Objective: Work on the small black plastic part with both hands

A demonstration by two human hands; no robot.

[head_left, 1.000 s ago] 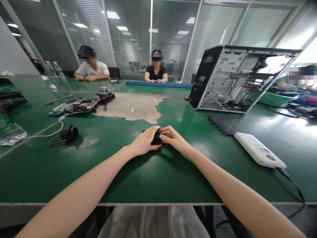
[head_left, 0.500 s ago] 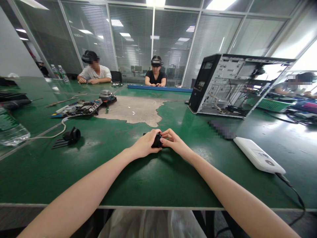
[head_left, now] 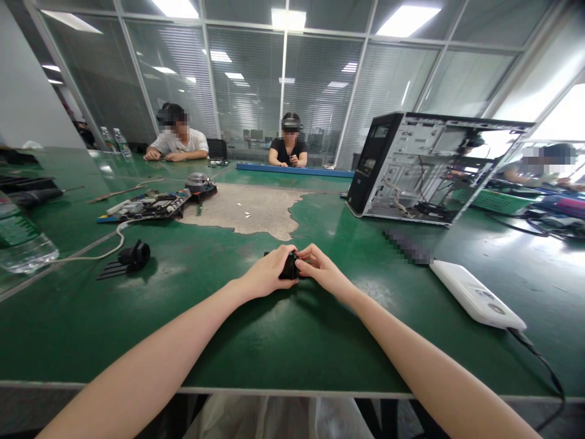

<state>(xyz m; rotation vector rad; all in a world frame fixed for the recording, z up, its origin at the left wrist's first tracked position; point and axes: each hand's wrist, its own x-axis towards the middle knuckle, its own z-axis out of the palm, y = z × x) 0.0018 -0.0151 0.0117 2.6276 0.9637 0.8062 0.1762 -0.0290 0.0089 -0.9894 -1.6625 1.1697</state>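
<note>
My left hand (head_left: 265, 274) is wrapped over a small black part (head_left: 289, 267), holding it just above the green table in front of me. The kind of part cannot be made out, since my fingers cover much of it. At its right side, the thumb and bent fingers of my right hand (head_left: 323, 268) pinch its edge. Another black piece with a round end and flat prongs (head_left: 132, 257) lies on the table to the left.
An opened computer case (head_left: 411, 171) stands at the right, beyond a white power bank (head_left: 478, 294) with a cable. Circuit boards (head_left: 144, 206), a white cable and a water bottle (head_left: 22, 235) are at left. Two people sit across the table; another is at far right.
The view has tilted up slightly, so everything sits lower in the picture. My hands keep nearly the same hold on the black part. The person opposite has raised one hand.
</note>
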